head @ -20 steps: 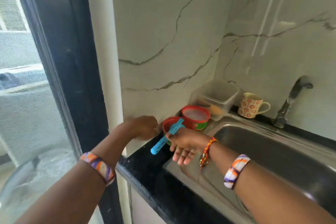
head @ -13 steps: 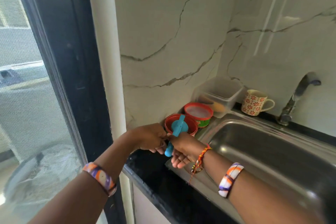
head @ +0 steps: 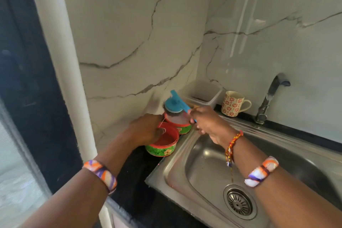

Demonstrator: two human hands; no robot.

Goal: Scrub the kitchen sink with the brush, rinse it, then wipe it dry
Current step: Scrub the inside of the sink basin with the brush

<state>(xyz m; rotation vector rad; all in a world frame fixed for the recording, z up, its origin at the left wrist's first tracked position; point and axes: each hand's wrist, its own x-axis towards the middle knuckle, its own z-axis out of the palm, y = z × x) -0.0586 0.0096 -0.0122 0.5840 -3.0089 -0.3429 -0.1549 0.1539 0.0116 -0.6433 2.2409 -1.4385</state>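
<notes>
My right hand (head: 205,122) grips the handle of a blue brush (head: 174,104) with a round head. The brush's dark bristles press down into the far red-rimmed tub (head: 180,124), which holds a whitish paste. My left hand (head: 146,129) holds the rim of the near red-and-green tub (head: 162,147), fingers curled over its edge. Both tubs stand on the black counter just left of the steel sink (head: 203,161). The sink's basin and its round drain (head: 239,201) lie under my right forearm.
A chrome tap (head: 272,96) rises at the back of the sink. A flower-patterned mug (head: 232,103) and a clear plastic box (head: 203,91) stand against the marble wall. Black counter (head: 133,181) runs along the sink's left, with a dark window frame (head: 27,79) beyond.
My right hand swung the brush from in front of the near tub up and back, so its head now sits in the far tub. My left hand moved onto the near tub's rim.
</notes>
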